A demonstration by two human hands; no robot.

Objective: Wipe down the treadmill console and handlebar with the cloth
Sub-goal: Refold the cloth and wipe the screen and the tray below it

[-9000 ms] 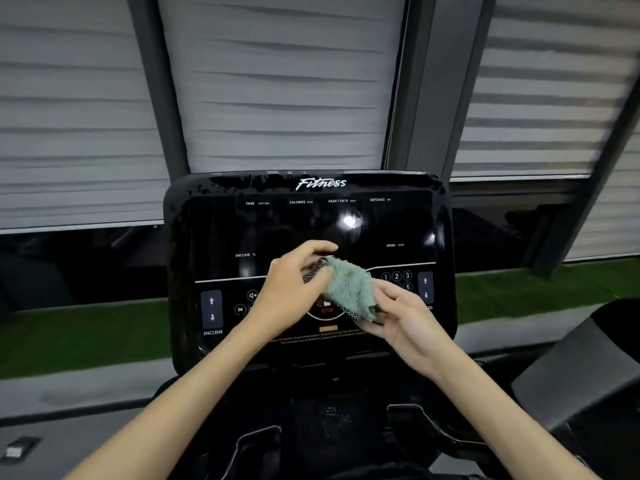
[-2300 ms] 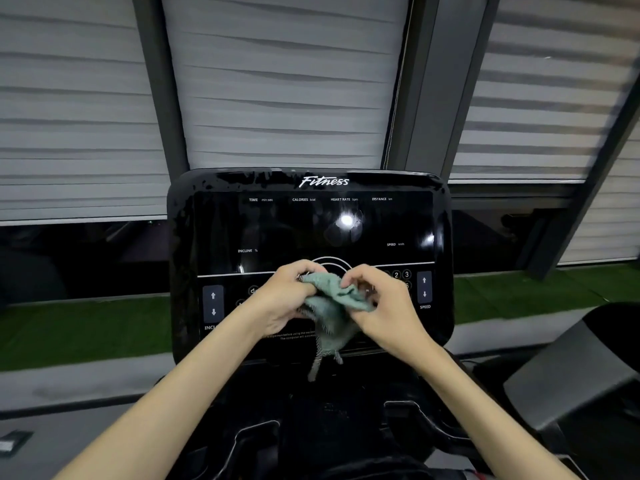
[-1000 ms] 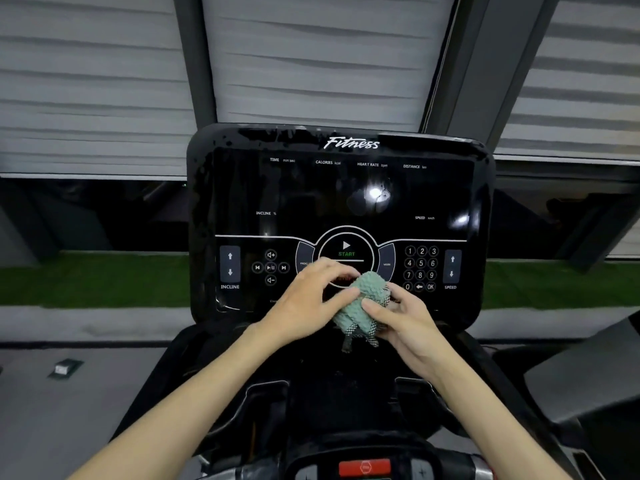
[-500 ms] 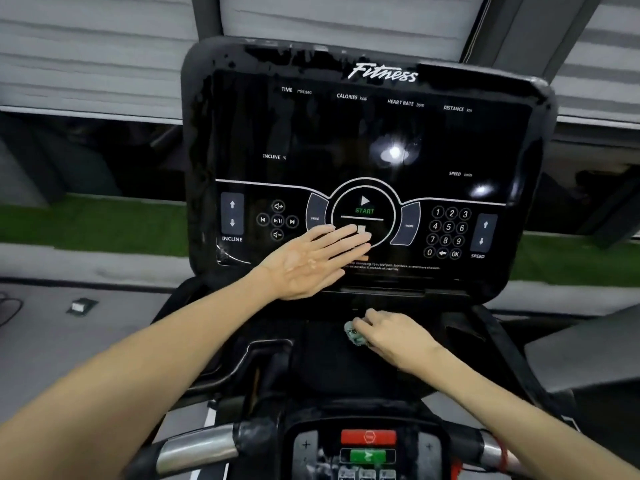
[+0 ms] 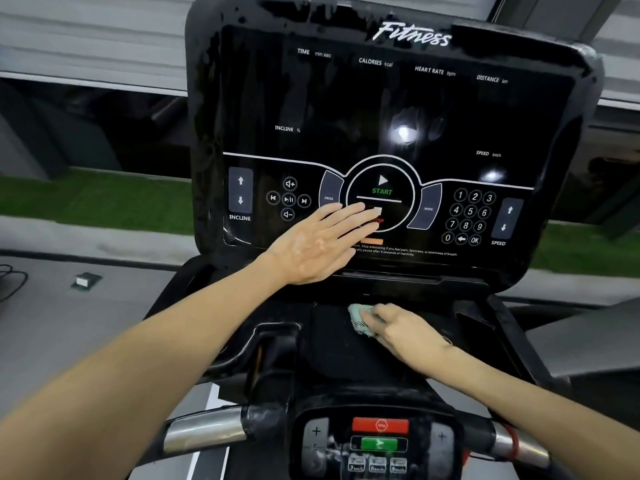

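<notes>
A: The fingers [image 5: 360,216] of the left hand [image 5: 311,247], how do they lie?
B: Straight and close together, laid flat over the lower middle of the console [image 5: 381,98]. The tips lie just under the start button [image 5: 382,185]. They grip nothing. I cannot tell whether the hand touches the glass or floats just off it.
A: And the right hand [image 5: 405,330]?
B: Lower down, on the black shelf [image 5: 329,344] beneath the console. Its fingers are curled over the cloth [image 5: 358,318] and press it onto the shelf.
A: So where exactly is the cloth?
B: It is bunched into a small pale green wad at the back of the shelf, near the middle, just below the console's bottom edge. Only its left part shows; the rest is under the fingers.
A: What does the console look like?
B: Glossy black, tilted back, screen dark, with two bright spots of reflected light. Streaks and droplets sit along its top and left rim. A number pad [image 5: 469,216] is on its right, and arrow buttons [image 5: 240,190] marked incline are on its left.
A: And the handlebar [image 5: 204,433]?
B: At the bottom of the view, nearest the person, well apart from both hands. Metal sections show on either side of a small panel [image 5: 379,441] with a red button above a green one.
A: Anything behind?
B: Grey blinds [image 5: 86,39], a strip of green turf [image 5: 86,199], and a small object [image 5: 85,280] on the grey floor [image 5: 52,323] to the left.
</notes>
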